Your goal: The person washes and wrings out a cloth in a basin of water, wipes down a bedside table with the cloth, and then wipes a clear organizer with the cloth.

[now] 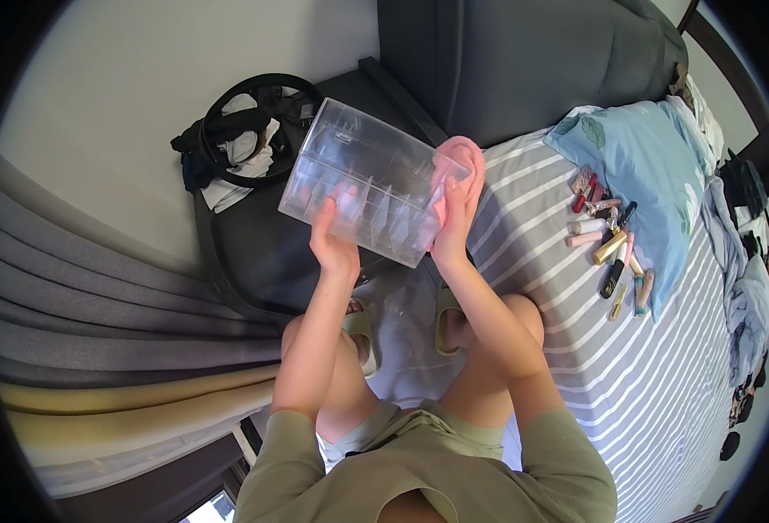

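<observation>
A clear plastic organizer box (365, 176) with upright dividers is held up, tilted, before me. My left hand (335, 238) grips its near left side, thumb on the outer face and fingers seen through the plastic. At the box's right end, my right hand (453, 222) presses a pink cloth (466, 163) against the wall. The cloth bunches above the hand and wraps partly over the box's edge. Part of the right fingers is hidden by the cloth and the box.
Several lipsticks and cosmetic tubes (610, 238) lie on the striped bedsheet (554, 327) beside a blue pillow (652, 170). Beyond the box, a dark bedside table (260, 235) bears a black ring-shaped object (211, 147) and crumpled clothes (240, 140). Grey curtains (129, 327) hang at the left.
</observation>
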`<action>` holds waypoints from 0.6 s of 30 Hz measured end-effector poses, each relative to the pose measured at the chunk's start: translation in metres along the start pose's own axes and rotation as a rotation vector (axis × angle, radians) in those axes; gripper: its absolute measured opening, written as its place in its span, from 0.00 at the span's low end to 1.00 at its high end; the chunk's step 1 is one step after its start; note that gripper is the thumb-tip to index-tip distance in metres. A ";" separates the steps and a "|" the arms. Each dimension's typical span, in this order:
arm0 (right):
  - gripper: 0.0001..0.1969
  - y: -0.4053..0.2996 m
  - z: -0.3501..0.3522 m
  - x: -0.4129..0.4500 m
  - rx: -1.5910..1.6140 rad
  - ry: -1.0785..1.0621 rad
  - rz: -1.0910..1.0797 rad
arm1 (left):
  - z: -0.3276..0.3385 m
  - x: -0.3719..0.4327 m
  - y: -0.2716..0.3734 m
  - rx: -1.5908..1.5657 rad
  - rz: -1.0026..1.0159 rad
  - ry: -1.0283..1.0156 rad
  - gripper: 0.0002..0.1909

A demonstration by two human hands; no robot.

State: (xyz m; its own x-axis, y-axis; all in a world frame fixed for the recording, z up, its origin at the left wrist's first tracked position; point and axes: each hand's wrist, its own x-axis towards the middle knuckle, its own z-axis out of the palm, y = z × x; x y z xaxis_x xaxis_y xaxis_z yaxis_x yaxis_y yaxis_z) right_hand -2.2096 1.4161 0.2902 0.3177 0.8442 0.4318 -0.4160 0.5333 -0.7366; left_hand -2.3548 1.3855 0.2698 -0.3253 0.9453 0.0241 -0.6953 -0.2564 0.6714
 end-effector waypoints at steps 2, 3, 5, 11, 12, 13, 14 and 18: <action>0.27 0.008 -0.009 -0.002 -0.260 -0.053 -0.161 | 0.003 -0.002 0.004 0.002 0.065 0.003 0.38; 0.27 0.007 -0.007 -0.005 -0.260 -0.056 -0.159 | 0.006 -0.004 0.008 0.005 0.135 0.010 0.38; 0.26 0.005 -0.005 -0.010 -0.280 -0.083 -0.159 | 0.006 -0.003 0.012 0.000 0.179 0.032 0.39; 0.25 -0.005 -0.015 0.007 -0.759 -0.559 -0.783 | -0.013 0.003 0.026 -0.075 0.063 0.086 0.38; 0.24 -0.006 -0.015 0.006 -0.728 -0.604 -0.774 | -0.021 0.007 0.023 -0.077 0.065 0.087 0.38; 0.24 -0.007 -0.013 0.004 -0.724 -0.607 -0.775 | -0.030 0.012 0.020 0.023 0.097 0.030 0.36; 0.22 -0.009 -0.010 0.002 -0.822 -0.668 -0.824 | -0.040 0.015 0.018 0.125 0.128 -0.026 0.35; 0.21 -0.019 0.000 -0.008 -0.971 -0.710 -0.831 | -0.024 0.008 0.024 0.142 0.183 -0.099 0.40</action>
State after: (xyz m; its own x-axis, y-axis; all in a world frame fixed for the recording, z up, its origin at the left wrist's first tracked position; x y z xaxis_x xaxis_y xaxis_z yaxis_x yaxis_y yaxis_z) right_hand -2.2044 1.3993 0.3014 -0.4232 0.3199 0.8477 0.4908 0.8674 -0.0823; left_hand -2.3890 1.3821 0.2686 -0.3687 0.9025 0.2225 -0.5312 -0.4010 0.7463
